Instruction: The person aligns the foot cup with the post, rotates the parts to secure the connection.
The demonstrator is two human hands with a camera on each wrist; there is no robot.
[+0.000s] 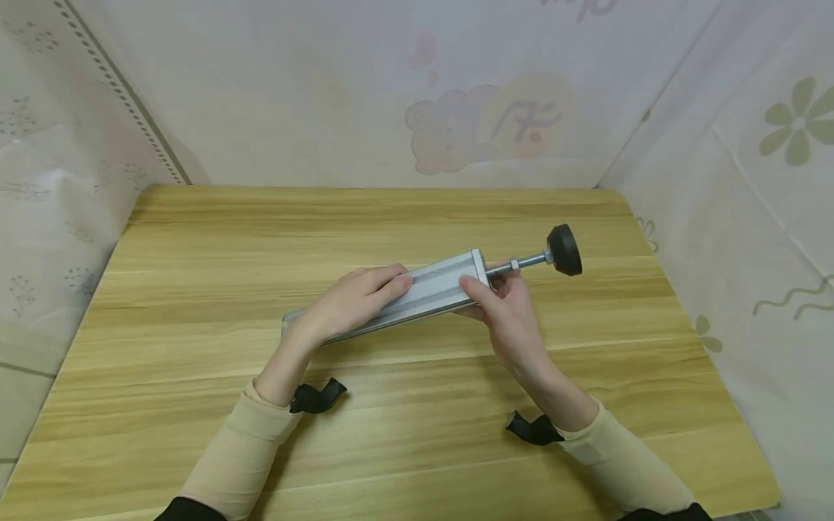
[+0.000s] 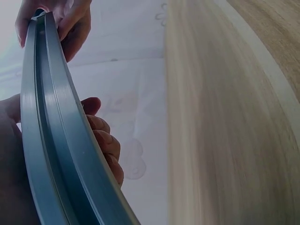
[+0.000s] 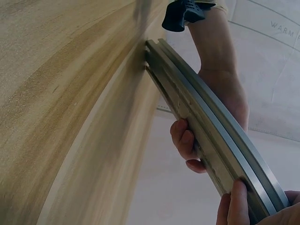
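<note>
A silvery slotted aluminium profile [image 1: 433, 278] is held slantwise above the table, its right end higher in the head view. Out of that end runs a threaded rod [image 1: 534, 260] with nuts, tipped by a black levelling foot [image 1: 563, 250]. My left hand [image 1: 352, 300] grips the profile around its middle, thumb on top; in the left wrist view its fingers [image 2: 107, 140] curl round the far side. My right hand [image 1: 515, 318] holds the profile near the rod end, thumb on the upper face and fingers underneath. In the right wrist view the profile's long grooves [image 3: 206, 122] show.
Below lies a wood-grain table [image 1: 404, 434] with rounded corners. Pale printed cloth [image 1: 313, 94] hangs behind it and at both sides. Black curved pieces [image 1: 319, 396] stick out from both wrists at the beige sleeves [image 1: 237, 449].
</note>
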